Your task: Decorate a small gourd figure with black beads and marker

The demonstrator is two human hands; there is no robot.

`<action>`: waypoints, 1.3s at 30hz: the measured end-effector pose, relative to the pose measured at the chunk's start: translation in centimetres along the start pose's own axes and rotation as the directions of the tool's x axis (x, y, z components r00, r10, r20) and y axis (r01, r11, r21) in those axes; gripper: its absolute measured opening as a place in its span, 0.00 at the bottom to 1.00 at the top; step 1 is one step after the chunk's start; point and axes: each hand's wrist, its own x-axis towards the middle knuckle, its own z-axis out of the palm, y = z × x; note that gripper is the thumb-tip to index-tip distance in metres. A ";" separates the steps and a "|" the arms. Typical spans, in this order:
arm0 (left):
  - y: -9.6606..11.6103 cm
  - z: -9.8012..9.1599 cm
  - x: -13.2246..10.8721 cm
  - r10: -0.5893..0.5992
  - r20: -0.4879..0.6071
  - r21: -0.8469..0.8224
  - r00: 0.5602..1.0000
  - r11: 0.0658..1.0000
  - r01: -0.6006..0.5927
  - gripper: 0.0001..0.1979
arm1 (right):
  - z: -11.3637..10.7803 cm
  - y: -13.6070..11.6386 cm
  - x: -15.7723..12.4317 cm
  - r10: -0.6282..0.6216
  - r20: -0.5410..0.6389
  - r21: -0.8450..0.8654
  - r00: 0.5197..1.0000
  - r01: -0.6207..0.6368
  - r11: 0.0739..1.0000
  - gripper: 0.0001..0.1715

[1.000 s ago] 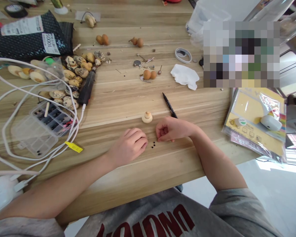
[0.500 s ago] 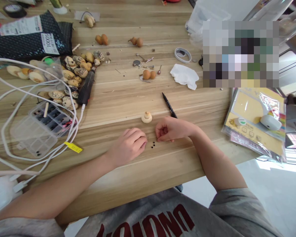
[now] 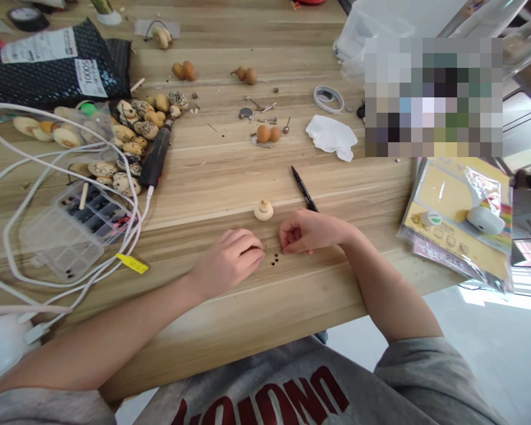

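My left hand (image 3: 230,261) and right hand (image 3: 308,231) rest curled shut, apart, around tiny black beads (image 3: 274,260). The small pale wooden piece (image 3: 264,210) looks light, hard; pinch its top knob.

left hand (image 3: 228,264) curled | right hand (image 3: 308,231) curled | tiny black beads (image 3: 274,259) between | pale wooden knob (image 3: 264,210) ahead

Wooden knob (image 3: 264,210) apparently left of pen (image 3: 304,189).

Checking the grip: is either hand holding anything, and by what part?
Nothing shows held: the left hand and right hand rest curled on the table; anything tiny inside them cannot be told.
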 end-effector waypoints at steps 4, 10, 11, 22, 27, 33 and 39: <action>0.0 0.2 -0.1 -0.005 0.032 -0.003 0.999 1.000 0.005 0.08 | 0.0 -0.1 -0.1 0.014 0.022 -0.006 1.000 -0.014 1.000 0.03; 0.0 0.4 -0.4 -0.012 0.120 0.010 0.993 1.000 0.011 0.11 | 0.1 0.3 -0.1 0.060 0.029 -0.014 0.998 -0.059 0.998 0.06; 0.0 0.4 -0.5 -0.018 0.118 0.012 0.993 1.000 0.016 0.11 | 0.1 0.4 -0.1 0.067 0.028 -0.019 0.997 -0.066 0.998 0.07; -0.1 0.4 -0.9 -0.029 0.040 0.007 0.999 1.000 0.029 0.07 | 0.1 0.6 -0.3 0.098 0.024 -0.059 0.995 -0.097 0.994 0.07; 0.1 0.4 -0.7 -0.059 0.057 0.030 0.997 0.998 0.057 0.05 | 0.1 1.5 -0.3 0.085 0.003 -0.096 0.996 -0.084 0.992 0.07; 0.3 0.3 -0.4 -0.132 0.081 0.051 0.988 0.990 0.129 0.08 | 0.1 2.2 -0.2 0.063 -0.021 -0.113 0.998 -0.065 0.991 0.06; 0.2 0.3 -0.4 -0.129 0.102 0.047 0.986 0.991 0.125 0.07 | 0.0 2.6 -0.2 0.075 -0.015 -0.119 0.997 -0.076 0.990 0.06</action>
